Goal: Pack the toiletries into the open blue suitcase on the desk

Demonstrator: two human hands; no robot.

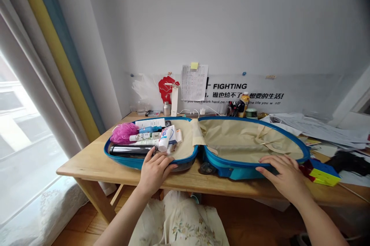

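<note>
A blue suitcase (260,120) lies opened flat on the wooden table, its two beige-lined halves side by side. My left hand (156,171) is on the near rim of the left half, fingers curled over the edge. My right hand (283,174) grips the near rim of the right half, thumb outside. Packed in the left half are a pink fluffy thing (124,133), a black cylinder (131,150), a white tube (167,140), a blue bottle (150,129) and a white bottle (141,137). Only the lining shows in the right half.
On the table (86,161), a colourful puzzle cube (323,172) sits by my right hand. Papers (320,126) are heaped at the right. Along the wall stand a yellow-brown drink bottle (243,104), pens (232,109) and a white charger (202,111). Curtains (54,45) hang at the left.
</note>
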